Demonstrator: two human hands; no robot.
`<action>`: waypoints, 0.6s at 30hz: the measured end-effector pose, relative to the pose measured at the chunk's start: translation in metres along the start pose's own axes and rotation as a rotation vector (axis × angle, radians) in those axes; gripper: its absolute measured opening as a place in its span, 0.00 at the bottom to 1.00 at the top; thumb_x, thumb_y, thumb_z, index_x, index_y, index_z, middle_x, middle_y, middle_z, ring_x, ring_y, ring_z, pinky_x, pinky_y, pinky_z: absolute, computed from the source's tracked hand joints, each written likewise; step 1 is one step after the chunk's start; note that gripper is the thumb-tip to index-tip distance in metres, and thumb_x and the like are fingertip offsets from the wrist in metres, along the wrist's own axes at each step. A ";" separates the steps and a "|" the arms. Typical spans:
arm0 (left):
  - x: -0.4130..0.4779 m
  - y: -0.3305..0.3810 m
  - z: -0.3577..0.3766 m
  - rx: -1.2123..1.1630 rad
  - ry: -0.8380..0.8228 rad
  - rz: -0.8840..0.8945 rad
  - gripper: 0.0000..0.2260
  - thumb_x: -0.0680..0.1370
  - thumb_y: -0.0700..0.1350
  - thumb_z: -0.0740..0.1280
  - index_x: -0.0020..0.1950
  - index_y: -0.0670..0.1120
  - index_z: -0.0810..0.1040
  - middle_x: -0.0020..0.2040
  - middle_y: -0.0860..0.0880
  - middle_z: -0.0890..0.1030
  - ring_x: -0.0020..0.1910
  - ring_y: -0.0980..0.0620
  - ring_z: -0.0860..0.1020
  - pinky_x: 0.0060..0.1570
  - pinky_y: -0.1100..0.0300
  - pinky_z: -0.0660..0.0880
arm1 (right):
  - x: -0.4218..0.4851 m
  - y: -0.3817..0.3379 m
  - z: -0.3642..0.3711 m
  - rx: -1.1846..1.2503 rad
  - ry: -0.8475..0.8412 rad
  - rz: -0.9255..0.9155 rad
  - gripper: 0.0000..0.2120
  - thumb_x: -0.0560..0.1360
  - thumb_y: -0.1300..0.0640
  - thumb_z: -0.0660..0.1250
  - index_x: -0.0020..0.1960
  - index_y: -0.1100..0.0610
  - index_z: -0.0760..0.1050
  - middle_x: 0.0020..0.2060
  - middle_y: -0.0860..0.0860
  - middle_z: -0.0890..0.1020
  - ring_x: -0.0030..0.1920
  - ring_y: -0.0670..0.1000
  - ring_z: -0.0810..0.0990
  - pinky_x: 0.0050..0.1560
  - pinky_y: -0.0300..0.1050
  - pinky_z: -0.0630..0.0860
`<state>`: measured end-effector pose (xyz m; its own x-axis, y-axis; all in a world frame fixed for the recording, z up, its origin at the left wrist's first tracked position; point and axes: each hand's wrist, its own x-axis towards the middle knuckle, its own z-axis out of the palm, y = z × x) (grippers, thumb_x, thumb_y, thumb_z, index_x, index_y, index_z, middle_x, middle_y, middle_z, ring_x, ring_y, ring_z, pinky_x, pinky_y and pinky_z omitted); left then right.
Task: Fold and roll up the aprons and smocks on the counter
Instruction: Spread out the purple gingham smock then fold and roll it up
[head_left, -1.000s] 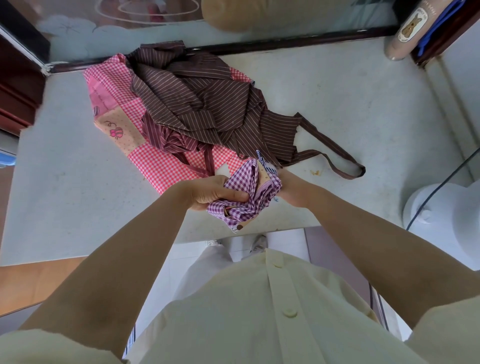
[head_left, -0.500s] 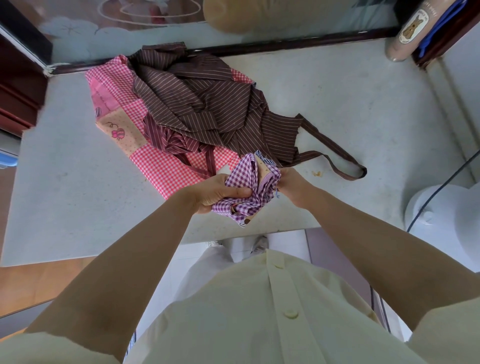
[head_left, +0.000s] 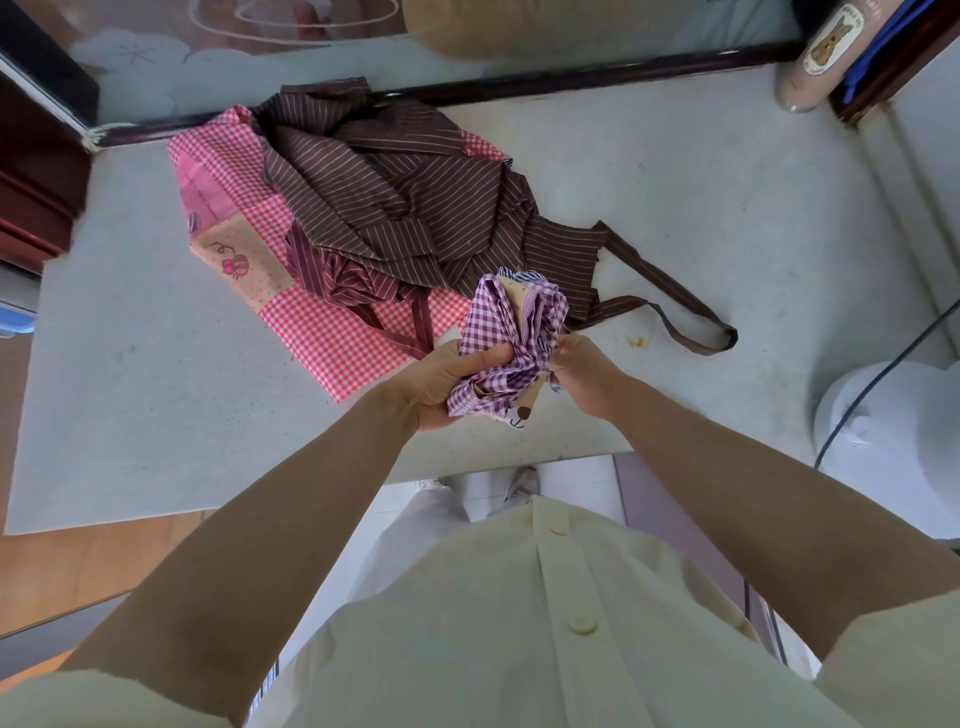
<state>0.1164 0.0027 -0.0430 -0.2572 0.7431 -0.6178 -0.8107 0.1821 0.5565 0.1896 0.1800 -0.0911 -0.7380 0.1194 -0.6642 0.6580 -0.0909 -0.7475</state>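
Change: the purple check bundle (head_left: 498, 332) stands taller and more upright between the hands than half a second ago, and its upper end has shifted further in over the counter (head_left: 675, 208).
Left hand (head_left: 441, 382): fingers are curled round the lower left side of the bundle, with the thumb laid across its front.
Right hand (head_left: 584, 371): fingers pinch the right edge of the bundle low down.
Bundle position: held off the counter, above its near edge. The upper end shows in front of the brown striped apron (head_left: 395, 208); whether the two touch cannot be told.
Brown striped apron: crumpled heap lying on the pink check apron (head_left: 332, 338). Its strap loop (head_left: 691, 332) trails to the right across the bare counter.
Pink check apron: spread flat on the counter under the heap, with a bee patch on its left part.
Beside the counter, right: white appliance (head_left: 893, 441) with a dark cable.
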 end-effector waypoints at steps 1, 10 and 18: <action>0.000 -0.001 0.000 -0.010 0.004 -0.001 0.42 0.49 0.49 0.86 0.59 0.41 0.76 0.50 0.43 0.83 0.48 0.46 0.83 0.44 0.56 0.81 | -0.002 -0.003 0.002 0.007 0.008 0.008 0.15 0.67 0.47 0.75 0.40 0.59 0.81 0.44 0.67 0.74 0.43 0.65 0.69 0.47 0.55 0.73; -0.004 0.009 -0.013 0.120 0.072 -0.053 0.29 0.60 0.45 0.81 0.57 0.38 0.76 0.46 0.42 0.83 0.42 0.46 0.84 0.40 0.56 0.81 | -0.007 -0.019 -0.012 -0.227 0.173 -0.139 0.04 0.76 0.56 0.69 0.50 0.53 0.76 0.45 0.50 0.79 0.44 0.49 0.76 0.50 0.43 0.70; -0.003 0.018 -0.023 0.359 0.252 -0.144 0.26 0.62 0.43 0.76 0.57 0.38 0.77 0.46 0.43 0.83 0.42 0.46 0.83 0.40 0.57 0.80 | -0.001 -0.052 -0.020 -0.291 -0.008 -0.030 0.11 0.81 0.62 0.56 0.57 0.58 0.77 0.30 0.48 0.77 0.29 0.47 0.71 0.39 0.42 0.72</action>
<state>0.0906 -0.0112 -0.0443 -0.3114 0.5221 -0.7940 -0.6257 0.5162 0.5848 0.1591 0.2042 -0.0516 -0.7584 0.1103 -0.6424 0.6500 0.2006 -0.7330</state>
